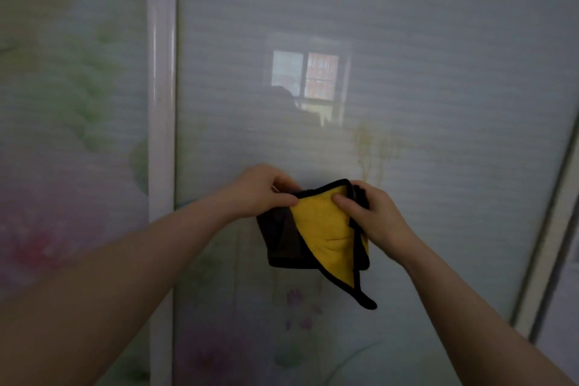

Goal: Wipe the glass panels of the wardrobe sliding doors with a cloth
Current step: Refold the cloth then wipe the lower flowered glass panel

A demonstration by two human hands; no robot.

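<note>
A cloth point(326, 229), yellow on one side and dark grey on the other with black edging, hangs folded between both hands in front of the glass. My left hand point(263, 189) pinches its upper left edge. My right hand point(371, 213) grips its upper right edge, thumb on the yellow side. A loose corner dangles at the cloth's lower right. Behind it stands the frosted glass panel point(407, 88) of the wardrobe sliding door, printed with faint flowers and reflecting a window. A second glass panel point(72, 103) lies to the left.
A white vertical frame post point(161, 103) separates the two panels. Another frame edge point(551, 213) slants down the right side, with a pale surface beyond it.
</note>
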